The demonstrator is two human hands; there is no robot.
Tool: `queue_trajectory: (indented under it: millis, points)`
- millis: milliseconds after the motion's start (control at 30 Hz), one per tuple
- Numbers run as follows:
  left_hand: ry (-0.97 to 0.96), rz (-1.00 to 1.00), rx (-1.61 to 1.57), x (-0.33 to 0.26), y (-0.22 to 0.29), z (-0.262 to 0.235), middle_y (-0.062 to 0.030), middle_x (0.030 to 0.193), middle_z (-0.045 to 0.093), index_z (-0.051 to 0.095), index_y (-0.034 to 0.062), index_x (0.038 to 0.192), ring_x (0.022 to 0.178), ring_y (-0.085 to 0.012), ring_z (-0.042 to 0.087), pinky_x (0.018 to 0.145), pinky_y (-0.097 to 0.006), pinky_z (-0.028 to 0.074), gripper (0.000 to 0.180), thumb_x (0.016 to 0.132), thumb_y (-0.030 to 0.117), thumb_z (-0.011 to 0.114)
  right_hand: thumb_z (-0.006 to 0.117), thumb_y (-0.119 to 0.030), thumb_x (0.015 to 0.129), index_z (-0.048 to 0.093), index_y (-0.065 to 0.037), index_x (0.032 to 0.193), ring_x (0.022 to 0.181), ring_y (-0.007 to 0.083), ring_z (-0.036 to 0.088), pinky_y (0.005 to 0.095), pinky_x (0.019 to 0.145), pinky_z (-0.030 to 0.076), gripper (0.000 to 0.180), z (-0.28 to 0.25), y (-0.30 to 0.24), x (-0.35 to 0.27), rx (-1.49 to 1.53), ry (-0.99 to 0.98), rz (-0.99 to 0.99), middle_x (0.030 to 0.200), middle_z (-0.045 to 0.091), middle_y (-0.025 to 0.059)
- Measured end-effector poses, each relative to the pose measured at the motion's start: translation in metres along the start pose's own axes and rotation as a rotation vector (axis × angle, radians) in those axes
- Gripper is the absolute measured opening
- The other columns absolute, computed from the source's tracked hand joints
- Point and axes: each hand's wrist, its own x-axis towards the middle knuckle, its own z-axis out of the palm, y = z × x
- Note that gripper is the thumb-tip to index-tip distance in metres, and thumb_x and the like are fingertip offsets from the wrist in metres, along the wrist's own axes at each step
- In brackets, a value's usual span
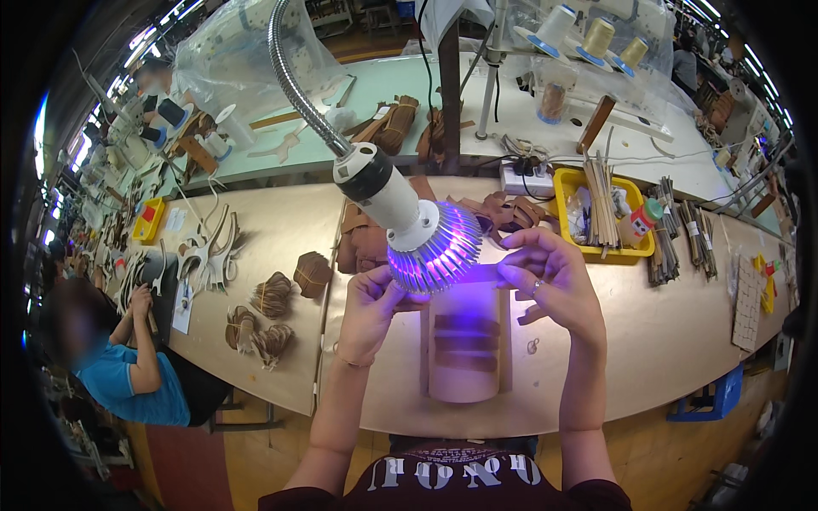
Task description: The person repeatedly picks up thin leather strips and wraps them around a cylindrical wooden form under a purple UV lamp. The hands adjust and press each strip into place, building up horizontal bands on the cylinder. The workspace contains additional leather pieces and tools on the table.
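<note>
While lamp (422,243) glows (violet), both hands (371,308) pinch strip (498,249).

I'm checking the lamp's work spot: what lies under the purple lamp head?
Under the lamp head lies a pale board with three brown strips, flanked by both hands. The head covers whatever the fingertips hold.

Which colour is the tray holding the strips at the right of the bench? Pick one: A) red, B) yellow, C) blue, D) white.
B: the tray beyond the right hand has plainly yellow walls, with brown strips standing in it.
</note>
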Motion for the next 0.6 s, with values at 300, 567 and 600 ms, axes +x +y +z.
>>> queue_trajectory:
  millis: [300, 567, 600]
  points:
    - [-0.104, -0.013, 0.043, 0.001, -0.002, 0.002, -0.0107, 0.102, 0.068, 0.062, -0.0013, 0.111, 0.088, -0.0193, 0.069, 0.078, -0.030, 0.058, 0.021, 0.096, 0.012, 0.054, 0.059, 0.001, 0.088, 0.046, -0.003, 0.124, 0.091, 0.0124, 0.064, 0.0228, 0.077, 0.050, 0.039, -0.014, 0.004, -0.003, -0.008, -0.019, 0.006, 0.094, 0.064, 0.0082]
    - [-0.110, 0.041, 0.332, 0.006, -0.013, 0.003, -0.0111, 0.103, 0.067, 0.063, -0.0008, 0.107, 0.095, -0.0199, 0.066, 0.084, -0.033, 0.054, 0.018, 0.091, 0.006, 0.059, 0.064, -0.001, 0.083, 0.042, -0.006, 0.130, 0.087, 0.0148, 0.066, 0.0250, 0.059, 0.058, 0.052, -0.015, 0.012, -0.001, -0.130, -0.024, -0.098, 0.093, 0.065, 0.0081]
    - [-0.093, 0.162, 0.517, 0.008, -0.013, 0.006, -0.0107, 0.103, 0.067, 0.063, -0.0007, 0.108, 0.097, -0.0191, 0.065, 0.085, -0.033, 0.053, 0.020, 0.089, 0.006, 0.062, 0.065, -0.001, 0.082, 0.042, -0.006, 0.131, 0.087, 0.0148, 0.066, 0.0250, 0.060, 0.057, 0.054, -0.014, 0.012, 0.000, -0.174, -0.045, -0.142, 0.093, 0.066, 0.0078]
